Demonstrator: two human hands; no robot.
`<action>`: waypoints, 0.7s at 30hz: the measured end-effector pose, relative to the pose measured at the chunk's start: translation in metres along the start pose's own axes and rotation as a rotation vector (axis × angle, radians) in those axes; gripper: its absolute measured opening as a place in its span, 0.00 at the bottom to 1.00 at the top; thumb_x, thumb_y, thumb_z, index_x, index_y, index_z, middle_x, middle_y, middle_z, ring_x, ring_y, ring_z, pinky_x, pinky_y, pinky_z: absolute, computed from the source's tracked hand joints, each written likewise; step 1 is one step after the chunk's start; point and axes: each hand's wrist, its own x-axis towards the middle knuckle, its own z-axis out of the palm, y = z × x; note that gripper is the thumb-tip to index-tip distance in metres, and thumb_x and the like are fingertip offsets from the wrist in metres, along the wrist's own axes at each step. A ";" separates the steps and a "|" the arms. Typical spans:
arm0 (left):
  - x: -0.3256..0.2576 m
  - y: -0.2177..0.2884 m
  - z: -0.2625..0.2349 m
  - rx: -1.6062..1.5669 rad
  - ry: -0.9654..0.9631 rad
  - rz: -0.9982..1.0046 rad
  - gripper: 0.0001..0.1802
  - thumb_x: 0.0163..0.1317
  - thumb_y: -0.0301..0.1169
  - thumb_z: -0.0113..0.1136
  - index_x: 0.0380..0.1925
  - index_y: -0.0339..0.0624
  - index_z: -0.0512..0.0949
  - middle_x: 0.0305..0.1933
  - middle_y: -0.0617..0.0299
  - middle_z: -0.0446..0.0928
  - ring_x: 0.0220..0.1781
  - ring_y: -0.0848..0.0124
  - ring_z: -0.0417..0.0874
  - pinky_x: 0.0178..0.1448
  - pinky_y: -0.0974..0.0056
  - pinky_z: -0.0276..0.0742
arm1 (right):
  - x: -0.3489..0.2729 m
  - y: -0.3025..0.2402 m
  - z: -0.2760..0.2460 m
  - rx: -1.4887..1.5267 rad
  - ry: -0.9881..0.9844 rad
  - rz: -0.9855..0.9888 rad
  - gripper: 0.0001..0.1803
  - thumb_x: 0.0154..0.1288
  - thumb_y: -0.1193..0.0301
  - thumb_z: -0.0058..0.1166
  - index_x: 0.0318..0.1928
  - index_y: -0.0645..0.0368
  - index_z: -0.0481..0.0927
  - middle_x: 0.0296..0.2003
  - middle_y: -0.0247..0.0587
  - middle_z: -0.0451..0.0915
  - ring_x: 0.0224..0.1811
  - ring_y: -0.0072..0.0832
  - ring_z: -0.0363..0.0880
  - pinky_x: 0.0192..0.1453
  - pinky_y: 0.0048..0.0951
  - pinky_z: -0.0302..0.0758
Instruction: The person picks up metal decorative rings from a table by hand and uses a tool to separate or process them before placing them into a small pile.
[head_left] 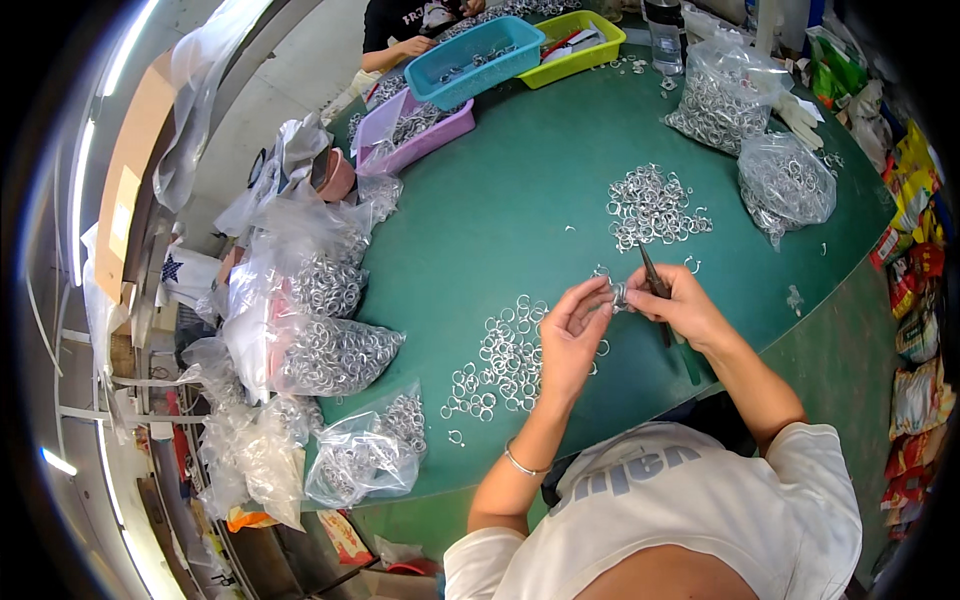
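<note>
Silver rings (619,296), clamped in the left hand (574,336) over the bench (480,225), could drop toward the ring heap (513,354) at eight o'clock if the right hand (686,306), its grip closed around a dark tool (653,268), jolts them.

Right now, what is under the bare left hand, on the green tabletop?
Loose silver metal rings show beside the bare left hand, many on its left, a few on its right. Whatever lies directly beneath is covered.

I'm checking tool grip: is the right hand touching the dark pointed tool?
Touching. The head view shows the right hand closed around the dark pointed tool, whose tip sticks out.
</note>
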 end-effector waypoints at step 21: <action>-0.001 -0.001 -0.012 0.483 0.191 0.243 0.06 0.47 0.17 0.62 0.28 0.33 0.78 0.36 0.60 0.76 0.32 0.78 0.72 0.35 0.75 0.71 | -0.011 0.019 0.014 -1.007 0.163 -0.328 0.12 0.54 0.66 0.57 0.28 0.62 0.71 0.27 0.41 0.71 0.30 0.40 0.71 0.30 0.38 0.67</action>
